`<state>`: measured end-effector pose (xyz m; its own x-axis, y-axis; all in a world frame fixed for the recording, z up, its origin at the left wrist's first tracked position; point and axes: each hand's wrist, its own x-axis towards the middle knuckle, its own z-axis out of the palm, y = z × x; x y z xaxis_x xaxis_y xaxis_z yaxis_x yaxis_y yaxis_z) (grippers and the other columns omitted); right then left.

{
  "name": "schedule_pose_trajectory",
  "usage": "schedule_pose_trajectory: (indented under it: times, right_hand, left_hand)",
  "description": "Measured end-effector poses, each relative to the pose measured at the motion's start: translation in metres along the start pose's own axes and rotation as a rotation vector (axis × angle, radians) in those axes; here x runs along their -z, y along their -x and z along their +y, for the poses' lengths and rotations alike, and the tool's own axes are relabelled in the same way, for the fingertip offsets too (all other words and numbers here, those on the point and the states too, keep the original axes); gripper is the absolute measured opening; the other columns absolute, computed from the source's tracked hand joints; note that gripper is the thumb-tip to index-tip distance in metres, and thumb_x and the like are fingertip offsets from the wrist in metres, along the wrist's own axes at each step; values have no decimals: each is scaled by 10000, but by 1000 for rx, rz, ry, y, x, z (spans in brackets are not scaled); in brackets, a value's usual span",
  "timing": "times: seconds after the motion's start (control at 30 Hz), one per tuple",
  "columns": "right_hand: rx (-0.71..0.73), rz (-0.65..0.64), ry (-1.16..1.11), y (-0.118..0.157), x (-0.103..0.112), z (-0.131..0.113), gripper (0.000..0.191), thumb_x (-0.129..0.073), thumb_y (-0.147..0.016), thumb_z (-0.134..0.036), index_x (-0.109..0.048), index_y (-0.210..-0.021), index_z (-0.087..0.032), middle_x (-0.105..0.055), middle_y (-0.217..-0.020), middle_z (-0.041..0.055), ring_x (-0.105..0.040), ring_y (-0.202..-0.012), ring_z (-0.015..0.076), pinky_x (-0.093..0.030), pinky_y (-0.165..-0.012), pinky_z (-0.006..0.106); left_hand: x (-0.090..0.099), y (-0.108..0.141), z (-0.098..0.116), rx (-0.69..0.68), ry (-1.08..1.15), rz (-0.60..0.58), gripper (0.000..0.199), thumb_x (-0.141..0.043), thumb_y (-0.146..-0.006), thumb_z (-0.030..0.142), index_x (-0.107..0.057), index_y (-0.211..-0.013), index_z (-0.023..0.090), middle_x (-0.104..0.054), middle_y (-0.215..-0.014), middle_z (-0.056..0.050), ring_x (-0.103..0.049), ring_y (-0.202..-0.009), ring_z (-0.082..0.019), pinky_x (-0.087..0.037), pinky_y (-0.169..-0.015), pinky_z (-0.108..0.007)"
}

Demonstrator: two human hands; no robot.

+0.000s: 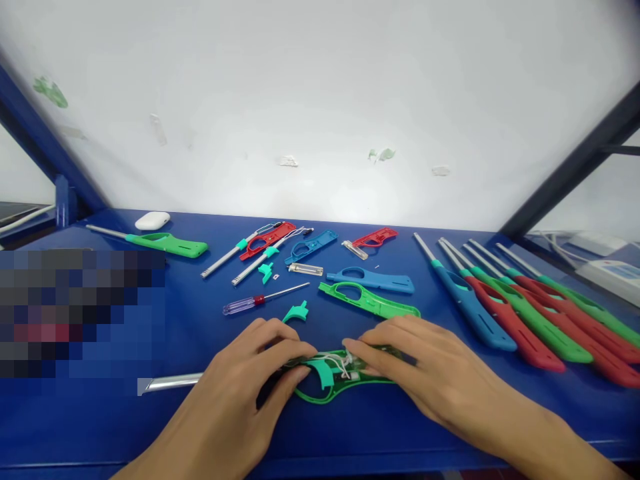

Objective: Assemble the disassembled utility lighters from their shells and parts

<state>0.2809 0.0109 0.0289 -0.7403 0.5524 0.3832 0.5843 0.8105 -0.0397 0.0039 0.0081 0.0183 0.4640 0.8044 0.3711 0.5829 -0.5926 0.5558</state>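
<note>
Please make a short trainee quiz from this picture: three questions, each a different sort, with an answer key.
1. What colour is the open casing that the left hand and the right hand are working at?
2. True or false: neither hand is touching the screwdriver.
3. Which item lies just behind the green lighter at the table's left? A) white case B) red casing half C) blue casing half

Key: 1. Green; 2. True; 3. A
</note>
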Motion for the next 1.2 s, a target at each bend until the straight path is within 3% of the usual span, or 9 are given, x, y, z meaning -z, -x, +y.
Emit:
schedule_pose_trajectory:
  times: [0.27, 0.47, 0.63, 0.8, 0.97, 1.2]
  right_hand:
    - [-34, 33, -25, -4, 4, -3, 374, -320, -1134, -248, -651, -1305, -217, -718, -1028, 49, -653, -850, 167, -538, -775, 299]
    - [-50, -33, -83, -6, 4, -3, 354, -319, -1131, -238, -661, -1217, -210, -699, -1073, 61, -642, -939, 183, -520, -850, 329]
    - [-17, -43, -77, -8, 4, -3, 369, -306, -1122, -173, -653, -1242, -195, -685, -1081, 72, -626, -947, 193, -504, -863, 343]
    - [-19, -58, -69, -7, 4, -3, 378, -306, -1130, -210, -665, -1252, -214, -688, -1061, 63, -621, -928, 186, -514, -860, 340]
    - [-108, -51, -72, -3, 1, -5, 298, -397, -1113, -223, -649, -1266, -264, -682, -1089, 42, -639, -970, 178, -544, -876, 309]
    - [-53, -59, -52, -12, 5, -6, 357, -360, -1053, -77, -634, -1225, -229, -685, -1032, 62, -647, -887, 180, -559, -791, 295]
  left_hand:
    - [2, 0, 1, 6, -8, -11, 260, -586, -1018, 194, -707, -1192, 344, -687, -1092, 32, -686, -976, -136, -553, -859, -216]
    - [0, -1, 1, 5, 8, -7, 260, -583, -1024, 191, -706, -1187, 351, -686, -1075, 44, -682, -974, -119, -544, -866, -197]
    - [0, -2, 1, 12, 7, -23, 260, -579, -1031, 203, -703, -1204, 353, -687, -1087, 40, -680, -979, -125, -544, -872, -209]
    - [1, 0, 0, -1, 5, -12, 263, -580, -1029, 198, -705, -1201, 354, -689, -1080, 40, -683, -970, -124, -545, -862, -207]
    - [1, -2, 0, 4, -3, -9, 257, -585, -1026, 205, -708, -1195, 354, -689, -1080, 37, -685, -968, -129, -550, -864, -209]
    - [0, 0, 0, -7, 2, -17, 272, -583, -1025, 194, -705, -1209, 353, -695, -1080, 31, -689, -972, -135, -557, -868, -215]
